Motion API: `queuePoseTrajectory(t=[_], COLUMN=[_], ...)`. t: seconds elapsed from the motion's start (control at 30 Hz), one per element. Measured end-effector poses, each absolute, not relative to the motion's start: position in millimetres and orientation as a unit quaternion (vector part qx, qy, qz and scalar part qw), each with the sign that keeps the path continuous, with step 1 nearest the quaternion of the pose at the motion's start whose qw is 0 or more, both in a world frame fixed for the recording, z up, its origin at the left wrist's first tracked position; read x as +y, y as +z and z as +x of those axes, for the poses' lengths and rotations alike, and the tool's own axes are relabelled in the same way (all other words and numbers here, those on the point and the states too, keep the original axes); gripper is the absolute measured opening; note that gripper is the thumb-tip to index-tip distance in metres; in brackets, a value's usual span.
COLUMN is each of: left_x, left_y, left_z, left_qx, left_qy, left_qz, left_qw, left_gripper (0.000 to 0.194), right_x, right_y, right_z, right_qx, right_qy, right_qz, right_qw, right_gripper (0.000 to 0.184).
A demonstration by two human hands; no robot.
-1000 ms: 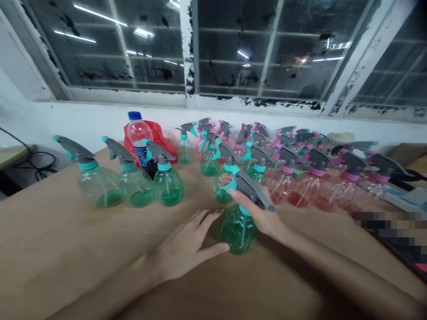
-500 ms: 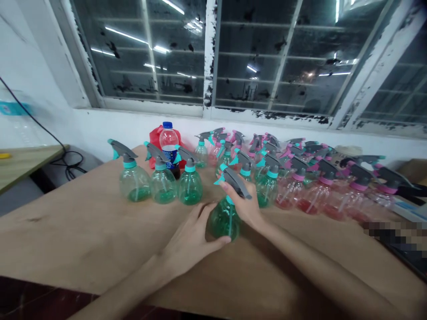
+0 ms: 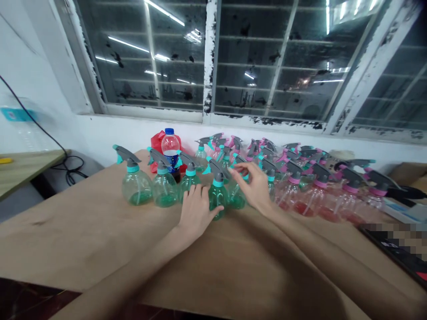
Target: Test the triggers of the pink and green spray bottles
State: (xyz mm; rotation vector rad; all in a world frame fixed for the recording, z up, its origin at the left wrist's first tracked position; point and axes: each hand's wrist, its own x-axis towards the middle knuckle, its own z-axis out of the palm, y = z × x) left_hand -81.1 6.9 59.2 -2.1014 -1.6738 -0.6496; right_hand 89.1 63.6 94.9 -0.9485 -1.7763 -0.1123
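A green spray bottle [image 3: 218,195] with a grey-and-teal trigger head stands upright on the wooden table in front of me. My left hand [image 3: 196,209] cups its left side near the base, thumb across the front; the fingertips are partly hidden behind. To the right of its spray head is my right hand [image 3: 254,186], fingers loosely bent and apart, holding nothing. Several more green spray bottles, such as the leftmost one [image 3: 136,189], stand to the left in a row. Another green spray bottle [image 3: 237,198] is partly covered by my right hand.
Rows of pink spray bottles [image 3: 322,195] fill the right side. Behind the green row are a blue-capped drink bottle [image 3: 170,146] and a red bag [image 3: 157,141]. A dark flat device [image 3: 383,244] lies at the right edge. A black cable [image 3: 68,166] hangs at left.
The green spray bottle has moved forward and left, beside the row, and now stands on the table. My right hand has let go of its head; my left hand moved forward with it.
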Motion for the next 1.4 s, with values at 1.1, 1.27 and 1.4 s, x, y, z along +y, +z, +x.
queuePoseTrajectory(t=[1.1,1.27,1.4], left_x=[-28,-21,-14], left_y=[41,37,37], left_z=[-47,-9,15], left_qx=[-0.512,-0.500,-0.478], left_qy=[-0.273,-0.305,-0.332], left_qz=[-0.814,-0.807,-0.803], left_qw=[0.040,-0.073,-0.129], left_gripper=[0.058,0.080,0.078], right_x=[30,-6,-20], right_y=[138,143,134], right_z=[148,172,205], right_qx=[-0.758,-0.778,-0.789], right_qy=[-0.095,-0.067,0.096], right_qz=[-0.588,-0.564,-0.487], right_qw=[0.266,0.267,0.362], right_gripper=[0.028,0.033,0.035])
